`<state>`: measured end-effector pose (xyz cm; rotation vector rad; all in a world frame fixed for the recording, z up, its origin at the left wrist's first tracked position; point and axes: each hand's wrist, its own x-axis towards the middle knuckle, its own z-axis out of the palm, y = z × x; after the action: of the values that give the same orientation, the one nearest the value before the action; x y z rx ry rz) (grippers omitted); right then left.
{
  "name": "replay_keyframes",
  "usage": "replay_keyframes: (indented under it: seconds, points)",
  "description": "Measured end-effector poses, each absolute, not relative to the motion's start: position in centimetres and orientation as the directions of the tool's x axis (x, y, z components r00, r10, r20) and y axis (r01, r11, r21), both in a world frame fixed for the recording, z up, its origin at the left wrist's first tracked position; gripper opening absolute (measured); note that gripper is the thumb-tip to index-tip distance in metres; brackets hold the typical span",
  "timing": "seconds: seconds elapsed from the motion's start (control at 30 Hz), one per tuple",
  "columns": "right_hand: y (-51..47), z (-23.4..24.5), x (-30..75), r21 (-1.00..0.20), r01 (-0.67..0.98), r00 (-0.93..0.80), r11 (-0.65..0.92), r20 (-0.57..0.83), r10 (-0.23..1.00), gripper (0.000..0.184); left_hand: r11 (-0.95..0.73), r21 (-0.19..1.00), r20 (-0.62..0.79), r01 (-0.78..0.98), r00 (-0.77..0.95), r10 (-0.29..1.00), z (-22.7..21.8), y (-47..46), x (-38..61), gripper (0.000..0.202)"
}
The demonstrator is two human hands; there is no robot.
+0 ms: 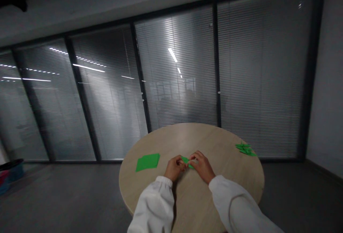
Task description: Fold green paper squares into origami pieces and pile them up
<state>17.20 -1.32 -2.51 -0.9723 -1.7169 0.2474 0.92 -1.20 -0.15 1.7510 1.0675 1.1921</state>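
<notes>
My left hand (174,167) and my right hand (202,166) meet over the middle of a round pale wood table (193,136). Between their fingertips both hands pinch a small piece of green paper (187,161), which looks folded; the fingers hide part of it. To the left of my hands lies a flat stack of green paper sheets (147,162). Near the table's right edge lies a loose pile of folded green paper pieces (245,149). White cuffed sleeves cover both my forearms.
Behind the table stands a glass partition with grey slatted blinds (177,76) and dark frames. A white wall (325,83) closes the right side. A blue bin with something red (10,176) stands on the grey floor at far left.
</notes>
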Motion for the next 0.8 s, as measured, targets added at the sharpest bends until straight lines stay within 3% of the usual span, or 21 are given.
replay_keyframes:
  seconds: [0.4,0.6,0.8]
  points:
    - [-1.0,-2.9,17.1,-0.661,0.440,-0.123,0.608,0.627,0.769,0.004,-0.418,0.853,0.372,0.312,0.197,0.907,-0.8,-0.6,0.7,0.010]
    - [-1.7,-2.6,17.1,-0.540,0.543,-0.161,0.643,0.685,0.711,0.009,-0.377,0.890,0.319,0.257,0.243,0.916,-1.1,-0.3,0.7,0.004]
    - [-2.4,-2.3,16.6,-0.348,0.713,-0.203,0.608,0.728,0.655,0.012,-0.323,0.933,0.284,0.156,0.229,0.931,-1.0,-0.3,0.8,0.013]
